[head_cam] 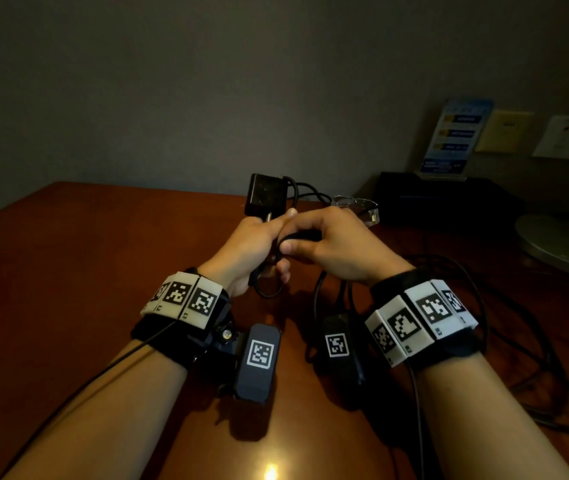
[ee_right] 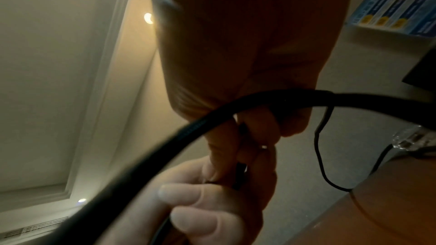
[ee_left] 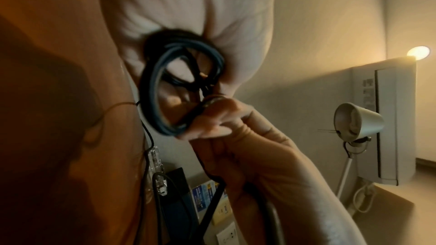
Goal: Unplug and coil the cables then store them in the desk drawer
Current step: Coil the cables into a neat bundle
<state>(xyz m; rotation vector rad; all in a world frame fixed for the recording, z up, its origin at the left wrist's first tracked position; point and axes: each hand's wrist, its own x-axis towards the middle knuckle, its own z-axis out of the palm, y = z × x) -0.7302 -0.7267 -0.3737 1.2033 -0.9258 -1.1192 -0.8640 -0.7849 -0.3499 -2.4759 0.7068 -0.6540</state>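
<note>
**Cable coiling above the counter: items, left to right**

Counter [head_cam: 68,271]: reddish-brown wood, glossy, carrying everything below.

Left hand [head_cam: 245,251]: raised above the counter, fingers curled round a bundle of dark cable loops [ee_left: 165,88]. The thumb lies along the top toward the power adapter [head_cam: 266,195], a black block with a metal prong, which stands up just beyond the fingertips. One loop hangs out below the palm. Where the adapter's own lead runs is hidden by the hand.

Right hand [head_cam: 331,247]: touching the left hand, fingers curled, thumb and forefinger pinching the cable at the coil. In the right wrist view a thick black braided cable [ee_right: 212,118] crosses under the palm; its far end is cut off by the frame edge.

Loose cables [head_cam: 504,327]: black, sprawled on the counter to the right of the right wrist, ends hard to trace in the dim light.

Clear plastic object [head_cam: 362,207]: just behind the right hand, partly hidden; type unclear.

Black box [head_cam: 449,195]: at the wall, with a blue leaflet stand [head_cam: 454,136] on top.

Round grey base [head_cam: 563,240]: far right, cut off.
</note>
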